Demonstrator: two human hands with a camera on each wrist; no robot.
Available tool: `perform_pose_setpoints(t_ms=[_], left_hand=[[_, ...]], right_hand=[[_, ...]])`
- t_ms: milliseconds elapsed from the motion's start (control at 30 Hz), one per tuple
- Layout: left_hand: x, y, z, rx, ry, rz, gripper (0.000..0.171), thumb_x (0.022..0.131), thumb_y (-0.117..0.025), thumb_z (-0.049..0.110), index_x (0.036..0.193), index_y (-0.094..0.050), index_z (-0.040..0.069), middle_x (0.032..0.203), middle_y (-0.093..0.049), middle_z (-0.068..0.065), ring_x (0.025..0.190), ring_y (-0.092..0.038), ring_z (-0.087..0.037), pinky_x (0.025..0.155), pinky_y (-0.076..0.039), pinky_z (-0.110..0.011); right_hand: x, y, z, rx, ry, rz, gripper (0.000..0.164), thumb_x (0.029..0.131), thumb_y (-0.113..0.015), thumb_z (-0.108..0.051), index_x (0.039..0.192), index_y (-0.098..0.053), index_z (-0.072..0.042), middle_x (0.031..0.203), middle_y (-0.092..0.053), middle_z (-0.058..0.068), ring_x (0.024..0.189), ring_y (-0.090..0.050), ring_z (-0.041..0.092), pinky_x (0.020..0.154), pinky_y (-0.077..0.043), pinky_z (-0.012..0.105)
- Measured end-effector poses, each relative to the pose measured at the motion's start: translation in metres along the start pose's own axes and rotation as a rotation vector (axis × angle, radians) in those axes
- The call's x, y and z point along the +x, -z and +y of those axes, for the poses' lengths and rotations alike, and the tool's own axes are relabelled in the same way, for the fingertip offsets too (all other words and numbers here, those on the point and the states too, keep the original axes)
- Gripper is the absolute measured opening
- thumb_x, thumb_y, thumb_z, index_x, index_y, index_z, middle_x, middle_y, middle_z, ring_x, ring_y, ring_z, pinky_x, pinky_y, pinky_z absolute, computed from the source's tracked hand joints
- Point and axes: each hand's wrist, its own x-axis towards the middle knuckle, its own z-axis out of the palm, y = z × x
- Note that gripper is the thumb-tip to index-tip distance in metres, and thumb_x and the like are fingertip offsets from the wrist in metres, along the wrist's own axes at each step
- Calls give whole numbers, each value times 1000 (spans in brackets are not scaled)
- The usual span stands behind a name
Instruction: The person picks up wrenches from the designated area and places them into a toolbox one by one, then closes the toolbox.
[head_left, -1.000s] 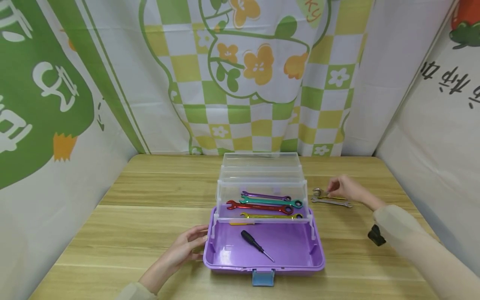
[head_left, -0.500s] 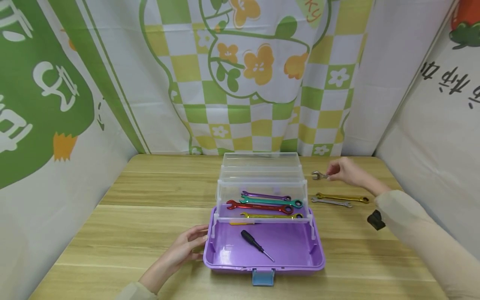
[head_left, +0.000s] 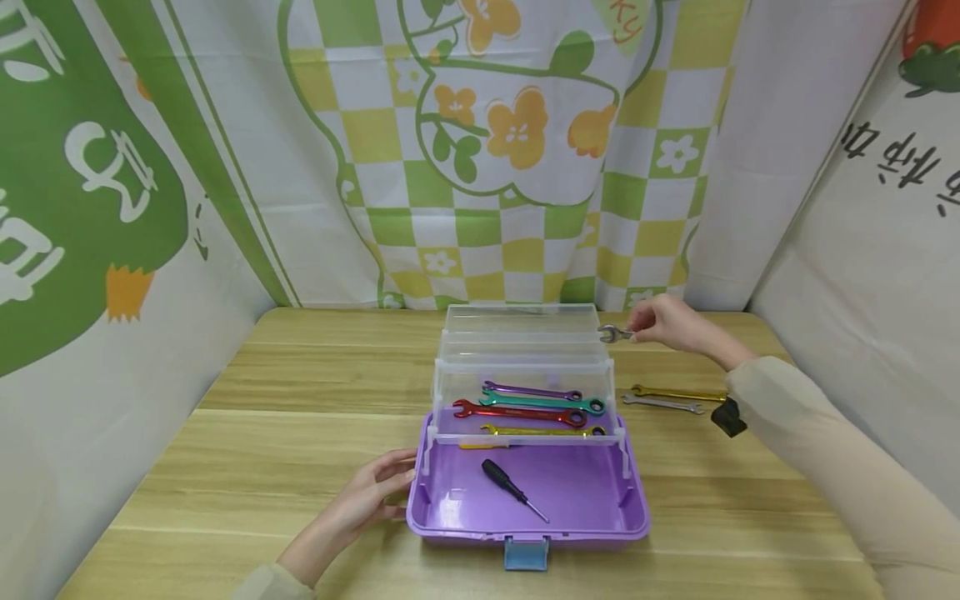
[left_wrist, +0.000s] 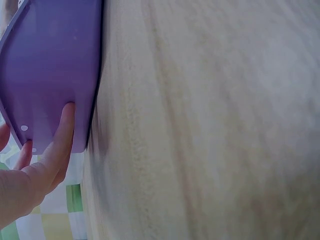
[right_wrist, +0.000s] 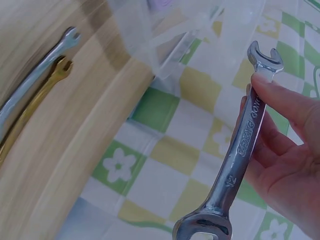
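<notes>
Wood-grain table (head_left: 300, 400); green-yellow checked curtain (head_left: 517, 250) behind, flower-printed. Left wall (head_left: 97, 208) green and white; right wall (head_left: 877, 267) white, black lettering (head_left: 900, 162).

Observed checkered, flower-printed curtain (head_left: 517, 225) behind wooden table (head_left: 315, 392). Noted green-and-white cloth (head_left: 112, 242) at left, black-lettered white cloth (head_left: 870, 275) at right.

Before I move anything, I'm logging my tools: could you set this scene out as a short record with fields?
left hand: touches side of purple box
right hand: holds silver wrench, off the table
clear trays: purple wrench, green wrench, red wrench, yellow wrench
box floor: black screwdriver
table right of box: gold wrench, thin silver wrench
</notes>
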Motion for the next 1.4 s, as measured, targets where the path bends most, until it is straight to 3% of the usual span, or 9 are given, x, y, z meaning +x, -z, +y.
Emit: perform_pose_setpoints(t_ms=[200, 500, 733, 900, 1133, 1400], left_hand=[[0, -1, 2, 1, 4, 8, 57, 88, -51, 16, 133, -24, -8, 133, -29, -31, 107, -50, -32, 83, -48, -47], [1, 3, -3, 3, -62, -51, 55, 87, -53, 21, 130, -32, -6, 129, -38, -27, 102, -54, -27, 80, -50, -47], [1, 1, -2, 9, -33, -21, 59, 87, -54, 21, 131, -27, -8, 131, -32, -31, 105, -51, -33, 82, -48, -48], [0, 3, -3, 10, -73, -49, 54, 87, -53, 22, 129, -33, -5, 127, -40, -27, 100, -55, -27, 80, -50, -47], [-1, -1, 0, 15, 2, 11, 59, 86, -54, 19, 131, -27, -8, 132, -30, -31, 104, -51, -32, 83, -48, -47], [-1, -1, 1, 19, 5, 17, 57, 88, -52, 17, 132, -25, -8, 133, -30, -32, 105, -51, -33, 82, -49, -47]], right_hand=[[15, -4, -11, 11, 28, -25, 6, 77, -64, 1, 82, -64, 3, 77, -65, 10, 72, -60, 22, 64, -53, 32], [35, -15, -31, -2, 95, -60, 6, 76, -63, 2, 82, -64, 1, 75, -64, 8, 69, -58, 19, 62, -52, 30], [51, -25, -44, -11, 128, -102, 7, 77, -62, 2, 83, -64, 1, 76, -64, 8, 70, -59, 18, 63, -52, 30], [60, -34, -53, 3, 129, -115, 10, 75, -61, 5, 84, -64, 4, 79, -65, 12, 74, -60, 22, 67, -53, 31], [71, -47, -66, 0, 158, -130, 14, 74, -59, 6, 86, -65, 6, 82, -66, 15, 76, -62, 24, 68, -54, 30], [81, -62, -78, 18, 214, -160, 13, 73, -60, 7, 86, -64, 6, 80, -66, 16, 74, -62, 23, 66, -54, 28]])
